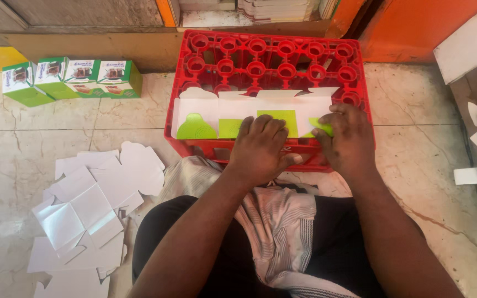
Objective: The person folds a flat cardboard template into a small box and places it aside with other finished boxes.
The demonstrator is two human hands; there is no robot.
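The person sits on the floor with a red plastic bottle crate [282,60] turned upside down in front of them, and a flat, unfolded white-and-green cardboard box blank [233,110] lies across its near edge. The left hand [260,149] rests palm down on the blank, its fingers [263,128] together and pressing flat on the card, the tips just reaching a green panel. The right hand [349,138] sits just beside it at the blank's right end, its fingertips [332,118] curled onto a small green flap [320,126]; whether they pinch it or only press it I cannot tell. Beyond both sets of fingers run the crate's round bottle sockets. Well off to the left of the left hand, a loose pile of white flat card blanks [89,215] lies on the marble floor [415,110], and farther away a row of four folded green-and-white small boxes [73,77] stands by the wall.
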